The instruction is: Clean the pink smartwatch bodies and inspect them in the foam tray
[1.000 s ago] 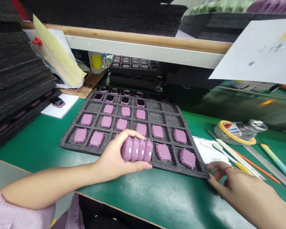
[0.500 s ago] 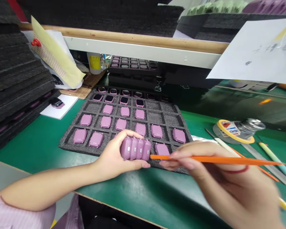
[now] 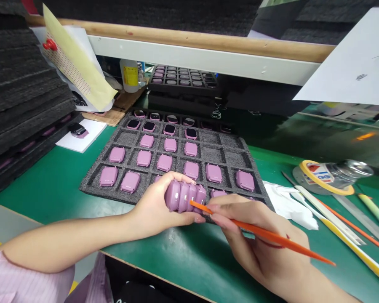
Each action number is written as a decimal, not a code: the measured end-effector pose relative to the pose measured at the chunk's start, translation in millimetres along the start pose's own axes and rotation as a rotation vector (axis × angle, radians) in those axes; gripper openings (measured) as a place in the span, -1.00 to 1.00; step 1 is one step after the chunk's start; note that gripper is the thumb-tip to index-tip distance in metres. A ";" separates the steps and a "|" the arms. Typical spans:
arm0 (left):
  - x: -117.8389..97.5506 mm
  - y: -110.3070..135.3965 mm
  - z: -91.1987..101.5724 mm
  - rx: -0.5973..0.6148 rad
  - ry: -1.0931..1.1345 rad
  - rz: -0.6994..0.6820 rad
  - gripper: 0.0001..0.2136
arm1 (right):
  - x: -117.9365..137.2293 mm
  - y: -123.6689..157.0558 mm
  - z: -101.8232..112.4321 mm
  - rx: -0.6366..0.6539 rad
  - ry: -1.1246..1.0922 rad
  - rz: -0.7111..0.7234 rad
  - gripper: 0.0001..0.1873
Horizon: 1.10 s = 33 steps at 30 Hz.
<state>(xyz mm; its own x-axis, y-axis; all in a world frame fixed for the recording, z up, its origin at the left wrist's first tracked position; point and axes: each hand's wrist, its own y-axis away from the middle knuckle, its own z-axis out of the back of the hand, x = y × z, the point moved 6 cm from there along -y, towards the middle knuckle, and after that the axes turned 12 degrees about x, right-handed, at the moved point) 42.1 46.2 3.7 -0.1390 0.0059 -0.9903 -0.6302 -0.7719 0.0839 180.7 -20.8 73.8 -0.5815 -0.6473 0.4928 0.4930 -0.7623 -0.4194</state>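
Note:
In my left hand (image 3: 164,202) is a row of several purple watch cases (image 3: 180,197), pressed side by side with their edges facing me. Closed round a thin orange stick (image 3: 259,229), my right hand (image 3: 255,231) holds it like a pencil. The stick's flat tip meets, or nearly meets, the small shiny slot on one of the right-hand cases. Behind both hands lies a black foam tray (image 3: 91,185), its compartments partly filled with purple watch cases, some showing dark screens. My hands cover part of its front row.
On the right are a glass bottle (image 3: 328,176) with a yellow ring round it, a crumpled white tissue (image 3: 290,206), and several sticks and a yellow-white brush-like tool (image 3: 353,244). Foam trays (image 3: 25,75) are stacked at left. A shelf edge (image 3: 192,40) crosses overhead.
The orange stick's tip has moved left onto the cases, and its back end now slopes down. My right hand has shifted left and lower. The view has turned slightly.

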 end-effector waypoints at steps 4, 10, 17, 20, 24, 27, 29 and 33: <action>0.9 -0.8 -0.1 0.002 0.009 0.006 -0.53 | -0.5 -0.9 -1.9 0.020 -0.021 -0.012 -0.77; 0.3 -2.4 0.2 0.001 0.022 -0.007 -0.52 | -1.4 -0.2 -5.3 0.051 -0.083 0.008 -0.79; -0.1 -1.2 -0.2 -0.008 0.010 -0.029 -0.51 | -2.3 -0.1 -6.2 0.046 -0.115 0.040 -0.80; 0.8 -1.6 -0.6 -0.003 -0.001 -0.028 -0.50 | -2.8 0.6 -6.2 0.035 -0.092 0.038 -0.79; 0.8 -1.9 0.1 -0.018 0.000 -0.045 -0.49 | -1.9 0.5 -5.3 0.022 -0.091 0.065 -0.83; 1.3 -1.9 -0.4 -0.011 -0.003 -0.042 -0.49 | -2.3 -0.1 -5.9 0.016 -0.074 0.067 -0.84; 1.2 -1.8 -0.9 -0.003 -0.008 -0.043 -0.50 | -1.9 0.1 -6.5 0.006 -0.076 0.066 -0.85; -1.0 -0.5 0.2 -0.011 0.024 -0.049 -0.49 | 1.7 4.8 1.2 0.012 -0.112 0.079 -0.85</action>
<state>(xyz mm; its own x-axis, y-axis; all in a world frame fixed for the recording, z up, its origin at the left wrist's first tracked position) 42.4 46.6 4.6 -0.0897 0.0289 -0.9956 -0.6271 -0.7782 0.0339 182.9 -25.6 73.5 -0.4654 -0.7005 0.5410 0.5420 -0.7088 -0.4515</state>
